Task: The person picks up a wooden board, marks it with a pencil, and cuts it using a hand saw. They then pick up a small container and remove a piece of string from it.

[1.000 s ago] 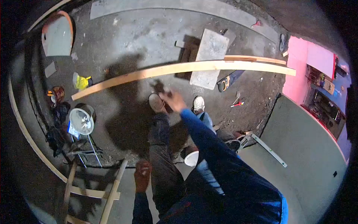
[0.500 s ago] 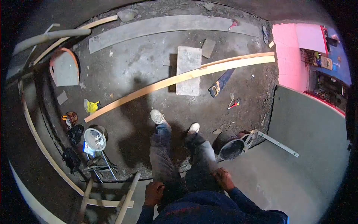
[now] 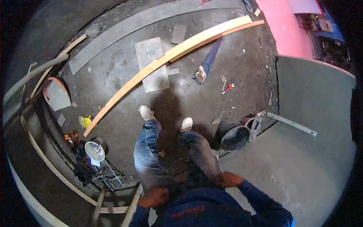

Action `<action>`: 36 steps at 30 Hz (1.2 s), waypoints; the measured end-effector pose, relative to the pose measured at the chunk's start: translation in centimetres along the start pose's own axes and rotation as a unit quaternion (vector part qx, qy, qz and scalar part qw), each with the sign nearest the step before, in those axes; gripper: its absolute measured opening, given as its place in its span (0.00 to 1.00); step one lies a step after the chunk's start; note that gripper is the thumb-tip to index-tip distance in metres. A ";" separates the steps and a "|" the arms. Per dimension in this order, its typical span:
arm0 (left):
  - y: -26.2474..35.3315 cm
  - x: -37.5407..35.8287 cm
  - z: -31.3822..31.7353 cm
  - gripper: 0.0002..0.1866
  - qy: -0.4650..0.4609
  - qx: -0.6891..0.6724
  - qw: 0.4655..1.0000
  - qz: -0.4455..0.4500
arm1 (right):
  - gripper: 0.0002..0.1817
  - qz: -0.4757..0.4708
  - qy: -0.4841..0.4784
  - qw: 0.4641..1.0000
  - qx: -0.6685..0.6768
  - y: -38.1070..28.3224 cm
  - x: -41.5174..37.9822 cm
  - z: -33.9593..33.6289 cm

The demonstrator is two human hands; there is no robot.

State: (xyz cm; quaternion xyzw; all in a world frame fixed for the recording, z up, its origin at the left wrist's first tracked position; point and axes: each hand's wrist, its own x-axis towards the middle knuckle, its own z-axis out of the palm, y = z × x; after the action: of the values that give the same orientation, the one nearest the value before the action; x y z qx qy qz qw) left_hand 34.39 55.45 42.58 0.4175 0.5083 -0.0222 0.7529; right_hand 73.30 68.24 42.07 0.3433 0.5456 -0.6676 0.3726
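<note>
My left hand point(image 3: 155, 197) is beside my left thigh near the hip, its fingers dark and blurred. My right hand point(image 3: 230, 179) rests against my right thigh, and its fingers cannot be made out clearly. No object shows in either hand. Beyond my shoes, a long wooden board point(image 3: 124, 87), with a second strip alongside it, lies across a flat grey board point(image 3: 153, 81). Close by on the floor is a handsaw point(image 3: 206, 66) with a tan and black handle. To its right lies a small red-handled tool point(image 3: 228, 88).
A black bucket point(image 3: 235, 137) stands right of my feet. A metal level point(image 3: 293, 123) lies by the low grey wall point(image 3: 314, 87). On the left are a white-topped pail point(image 3: 95, 151), a yellow packet point(image 3: 86, 121) and a wooden ladder point(image 3: 118, 209). A long grey plank point(image 3: 124, 30) lies farther back.
The view has turned and shifted, so the floor objects appear tilted and moved. The wooden strip and grey board look rearranged by this angle. My hands stay by my thighs.
</note>
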 end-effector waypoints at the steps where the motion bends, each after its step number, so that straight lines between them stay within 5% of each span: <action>1: -0.3 2.9 -2.1 0.07 -0.012 0.011 0.999 0.031 | 0.16 -0.001 0.022 1.000 -0.020 1.5 2.0 -1.8; 2: -0.3 6.2 -4.6 0.06 -0.022 0.021 0.998 0.062 | 0.15 -0.003 0.045 0.998 -0.043 3.5 4.6 -4.0; 4: 1.3 12.6 -11.0 0.05 0.162 0.087 0.972 0.148 | 0.13 -0.009 0.198 0.978 -0.065 7.8 11.0 -8.9; 5: 4.0 15.7 -14.6 0.04 0.290 0.079 0.940 0.163 | 0.16 0.065 0.247 0.964 -0.076 6.1 13.2 -13.0; 6: 4.8 18.8 -17.6 0.04 0.361 0.086 0.918 0.137 | 0.13 -0.017 0.396 0.914 -0.089 6.9 16.2 -15.5; 8: 4.1 25.7 -24.0 0.10 0.497 0.132 0.829 0.220 | 0.07 -0.005 0.435 0.893 -0.115 8.0 21.7 -20.9; 13: 3.6 31.8 -34.4 0.17 0.605 0.072 0.761 0.223 | 0.14 -0.155 0.608 0.776 0.068 2.0 30.1 -31.5; 15: 1.2 32.3 -37.0 0.23 0.543 0.063 0.815 0.194 | 0.19 -0.208 0.646 0.719 0.153 -0.9 31.8 -35.1; 17: -2.2 32.8 -39.1 0.31 0.515 0.079 0.833 0.188 | 0.21 -0.239 0.659 0.689 0.181 -3.6 32.6 -38.6; 20: -5.5 33.0 -39.4 0.45 0.417 0.144 0.896 0.045 | 0.33 -0.294 0.597 0.657 0.355 -7.3 33.2 -40.4; 23: -8.5 35.5 -39.4 0.41 0.326 0.089 0.941 -0.021 | 0.29 -0.382 0.563 0.622 0.387 -8.2 35.2 -41.3; 27: -8.0 35.1 -37.0 0.39 0.438 0.114 0.891 -0.021 | 0.27 -0.418 0.557 0.625 0.353 -7.4 35.9 -41.5; 32: -9.5 35.1 -34.0 0.37 0.558 0.137 0.818 0.010 | 0.21 -0.494 0.404 0.640 0.429 -5.1 36.5 -41.1; 36: -9.7 36.3 -31.3 0.32 0.625 0.138 0.763 0.088 | 0.24 -0.541 0.379 0.579 0.478 -3.3 39.3 -41.5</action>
State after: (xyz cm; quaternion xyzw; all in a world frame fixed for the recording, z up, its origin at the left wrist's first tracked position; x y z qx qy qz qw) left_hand 24.11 83.67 4.04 0.4817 0.8184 0.2401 0.2014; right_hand 53.45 104.70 2.59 0.3346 0.3239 -0.7186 -0.5165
